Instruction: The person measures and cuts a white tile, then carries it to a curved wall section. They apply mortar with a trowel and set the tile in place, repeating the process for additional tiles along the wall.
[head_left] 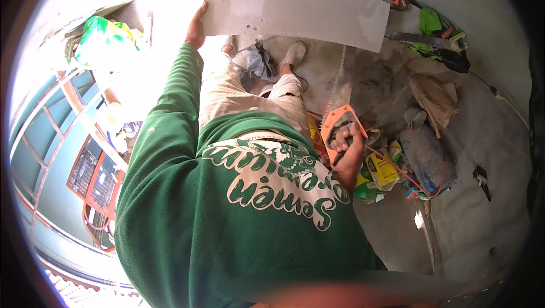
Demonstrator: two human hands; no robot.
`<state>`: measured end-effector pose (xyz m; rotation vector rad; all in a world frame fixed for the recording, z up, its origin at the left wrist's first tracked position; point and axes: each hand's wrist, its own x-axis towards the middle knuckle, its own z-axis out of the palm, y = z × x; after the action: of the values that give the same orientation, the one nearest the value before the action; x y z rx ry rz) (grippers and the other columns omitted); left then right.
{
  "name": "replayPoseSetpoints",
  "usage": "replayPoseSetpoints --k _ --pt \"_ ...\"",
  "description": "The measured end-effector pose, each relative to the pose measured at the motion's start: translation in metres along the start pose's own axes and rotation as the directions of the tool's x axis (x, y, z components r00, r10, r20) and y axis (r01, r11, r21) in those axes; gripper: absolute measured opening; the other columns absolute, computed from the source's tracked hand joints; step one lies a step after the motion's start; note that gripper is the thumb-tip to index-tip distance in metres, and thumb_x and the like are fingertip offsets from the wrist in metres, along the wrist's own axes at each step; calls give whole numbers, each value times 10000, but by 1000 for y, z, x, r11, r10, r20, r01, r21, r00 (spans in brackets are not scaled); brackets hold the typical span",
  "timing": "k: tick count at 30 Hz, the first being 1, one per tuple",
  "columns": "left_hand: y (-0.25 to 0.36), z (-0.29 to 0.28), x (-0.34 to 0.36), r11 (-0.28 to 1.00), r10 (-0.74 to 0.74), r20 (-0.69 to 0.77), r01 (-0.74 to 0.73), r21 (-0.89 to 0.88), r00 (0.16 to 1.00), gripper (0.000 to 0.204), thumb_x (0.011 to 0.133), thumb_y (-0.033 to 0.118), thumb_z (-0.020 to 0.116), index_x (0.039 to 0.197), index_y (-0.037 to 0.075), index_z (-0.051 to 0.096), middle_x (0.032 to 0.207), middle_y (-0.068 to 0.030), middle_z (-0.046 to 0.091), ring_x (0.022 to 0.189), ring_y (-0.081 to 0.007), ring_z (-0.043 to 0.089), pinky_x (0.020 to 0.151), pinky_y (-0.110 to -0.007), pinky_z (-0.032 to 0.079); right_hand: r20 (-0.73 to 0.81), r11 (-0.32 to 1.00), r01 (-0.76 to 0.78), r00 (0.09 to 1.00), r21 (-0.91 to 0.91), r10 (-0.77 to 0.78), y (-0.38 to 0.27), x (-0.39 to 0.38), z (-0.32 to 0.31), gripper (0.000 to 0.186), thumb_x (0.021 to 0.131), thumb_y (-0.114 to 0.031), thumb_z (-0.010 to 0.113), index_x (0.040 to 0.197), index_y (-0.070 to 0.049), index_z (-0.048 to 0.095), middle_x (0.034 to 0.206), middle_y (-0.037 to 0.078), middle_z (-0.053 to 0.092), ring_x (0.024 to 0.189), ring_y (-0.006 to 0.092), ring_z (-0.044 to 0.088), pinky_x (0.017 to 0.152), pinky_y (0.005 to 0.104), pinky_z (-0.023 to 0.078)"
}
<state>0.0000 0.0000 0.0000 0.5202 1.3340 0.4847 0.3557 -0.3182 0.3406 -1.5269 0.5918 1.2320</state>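
Note:
A long pale grey panel [295, 10] lies across the far side in front of me, with a few small pits in its face. At its left end my left hand [196, 28] is closed on the edge, thumb upward. My right hand [348, 157], lower and to the right, wraps round the orange handle of a handsaw [344, 116]. The toothed saw blade points away from me, and its tip is close to the panel's near edge. Whether blade and panel touch, I cannot tell.
Beyond the panel's right end are an orange-and-black tape measure [399, 0] and a second saw [423, 40]. A brown paper sack [434, 99], a grey-blue bag [428, 157] and yellow packaging [382, 172] lie on the right. A green-and-white plastic bag [105, 38] is at far left.

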Motion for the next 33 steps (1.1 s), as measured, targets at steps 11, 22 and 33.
replayPoseSetpoints --k 11,22,33 --pt "4 4 19 996 84 68 -83 -19 994 1034 967 704 629 1675 24 306 1692 -257 338 1542 -412 348 1282 -510 263 -166 679 512 721 -527 -673 89 -29 -42 214 1073 -199 603 926 -51 552 778 23 525 596 153 493 553 309 417" --pt "21 16 5 978 131 57 -138 158 990 997 1022 723 509 1706 60 215 1758 -226 201 1604 -418 237 1319 -511 208 336 370 649 702 -665 -628 109 11 28 245 1049 -176 635 1168 29 696 978 127 681 807 213 646 679 351 516" --pt "27 21 1 982 58 40 -64 178 998 1005 1019 755 479 1707 69 223 1756 -238 201 1596 -420 268 1304 -515 249 395 579 683 730 -446 -557 135 43 65 217 1051 -177 682 1096 31 723 878 22 689 792 96 555 714 295 478"
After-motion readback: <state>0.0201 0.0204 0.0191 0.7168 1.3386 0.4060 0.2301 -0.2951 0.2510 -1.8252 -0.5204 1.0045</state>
